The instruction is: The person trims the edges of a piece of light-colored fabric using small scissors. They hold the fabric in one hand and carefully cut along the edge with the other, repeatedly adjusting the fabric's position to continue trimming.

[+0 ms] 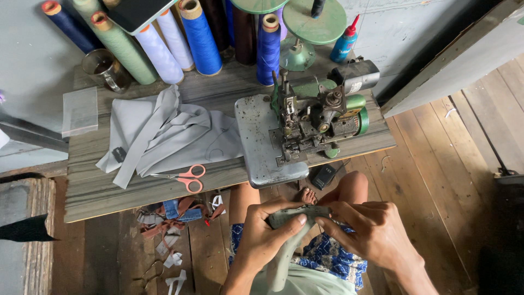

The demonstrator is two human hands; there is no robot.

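Observation:
My left hand [267,232] and my right hand [371,232] both pinch a small folded piece of grey fabric [289,218] over my lap, below the table's front edge. The strip of that fabric hangs down between my hands toward my knees. Ahead of my hands stands a worn green and grey overlock sewing machine [311,117] on the wooden table [103,191]. A pile of grey cloth pieces [164,134] lies on the table to the left of the machine. Pink-handled scissors [185,177] rest near the front edge, left of my hands.
Several tall thread cones [199,38] in blue, white and green stand along the table's back. A metal cup [106,68] sits at the back left, a small blue glue bottle [345,42] at the back right. Fabric scraps [174,218] litter the plank floor under the table.

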